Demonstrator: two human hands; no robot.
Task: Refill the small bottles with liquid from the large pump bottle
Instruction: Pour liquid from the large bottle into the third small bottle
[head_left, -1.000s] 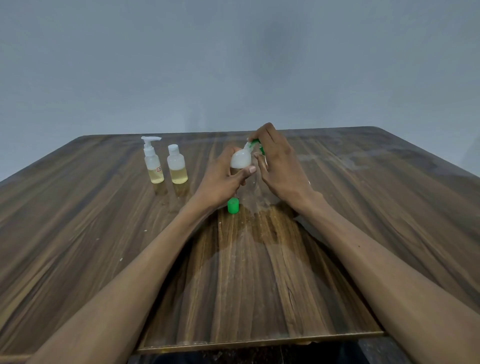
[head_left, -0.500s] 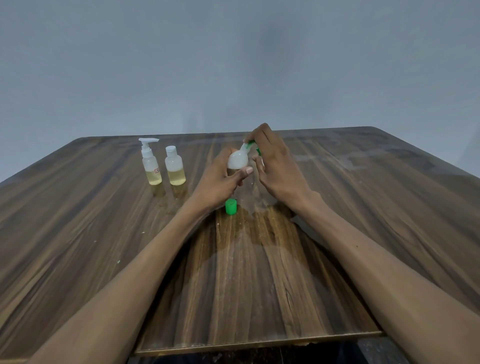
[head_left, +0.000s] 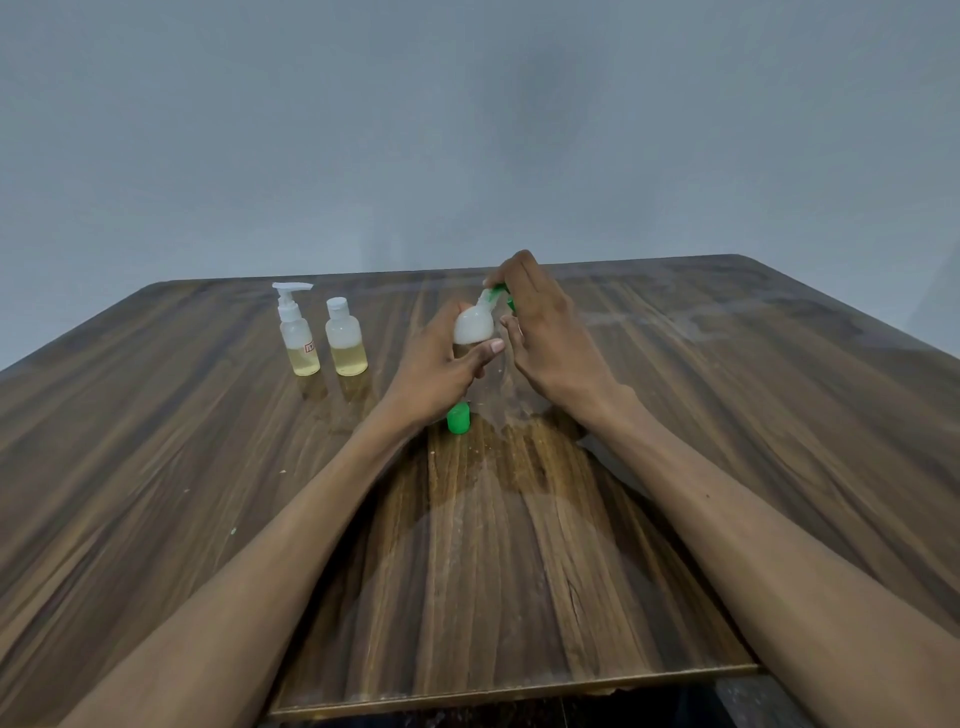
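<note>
My left hand (head_left: 441, 364) is wrapped around a small frosted white bottle (head_left: 472, 327), raised above the middle of the wooden table (head_left: 156, 467) and tilted right, while my right hand (head_left: 550, 332) pinches a green piece (head_left: 500, 291) at its neck. Just below my left hand, a green cap (head_left: 458, 419) stands on the table. Well off left stand a small pump bottle (head_left: 296, 332) and a white-capped bottle (head_left: 345, 339), both holding yellowish liquid low down.

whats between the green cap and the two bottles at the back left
In the head view, the left hand and wrist cross between the green cap and the two bottles; otherwise bare table.
</note>
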